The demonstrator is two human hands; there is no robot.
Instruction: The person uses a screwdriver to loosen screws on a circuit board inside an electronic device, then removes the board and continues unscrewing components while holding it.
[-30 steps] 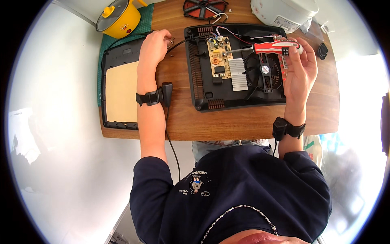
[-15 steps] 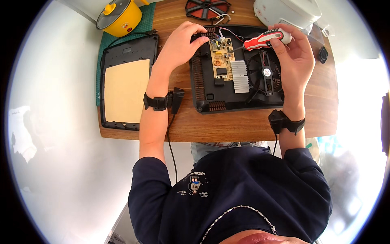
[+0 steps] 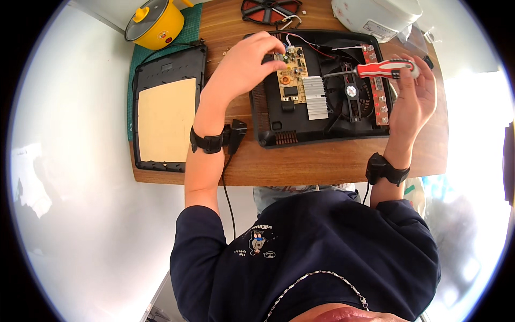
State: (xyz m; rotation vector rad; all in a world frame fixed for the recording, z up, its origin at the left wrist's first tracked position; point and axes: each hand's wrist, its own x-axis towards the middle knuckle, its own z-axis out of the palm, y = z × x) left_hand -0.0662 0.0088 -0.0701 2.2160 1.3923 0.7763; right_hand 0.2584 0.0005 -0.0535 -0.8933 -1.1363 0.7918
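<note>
the right hand is closed around the red handle of a screwdriver, held above the right side of the opened black cooker base on the table. the screwdriver's long axis runs nearly level, left to right, with the shaft pointing left toward the heat sink and the circuit board; its tip hangs over the fan, just right of the heat sink. the left hand rests on the base's upper left, fingers curled and touching the board's top edge, holding nothing that can be made out. so the left hand is the nearer one to the board, and the board lies to the left of the screwdriver tip. a black cover with a tan panel lies well left of the base, a yellow pot beyond it.
</note>
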